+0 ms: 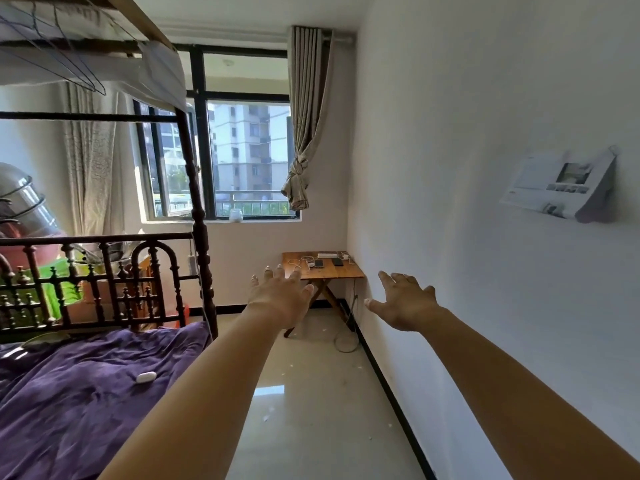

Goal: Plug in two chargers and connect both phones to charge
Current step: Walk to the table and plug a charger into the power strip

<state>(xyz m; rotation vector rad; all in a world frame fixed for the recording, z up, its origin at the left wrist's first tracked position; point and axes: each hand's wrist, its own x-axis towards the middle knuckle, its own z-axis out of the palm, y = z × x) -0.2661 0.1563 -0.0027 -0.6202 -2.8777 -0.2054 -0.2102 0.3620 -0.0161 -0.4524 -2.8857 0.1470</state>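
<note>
A small wooden folding table (pixel 346 272) stands in the far right corner under the window. On it lie two dark phones (pixel 318 263) (pixel 338 261), a white power strip (pixel 327 255) and white chargers with coiled cables (pixel 302 262). Both my arms are stretched out ahead, well short of the table. My left hand (pixel 282 293) is open with fingers spread, palm down. My right hand (pixel 403 301) is open too, fingers apart, near the right wall. Neither hand holds anything.
A dark wooden bed frame (pixel 202 237) with a purple cover (pixel 86 386) fills the left side; a small white object (pixel 146 377) lies on it. A white wall runs along the right. A glossy tiled aisle (pixel 311 393) leads to the table. A cable (pixel 344 342) loops on the floor.
</note>
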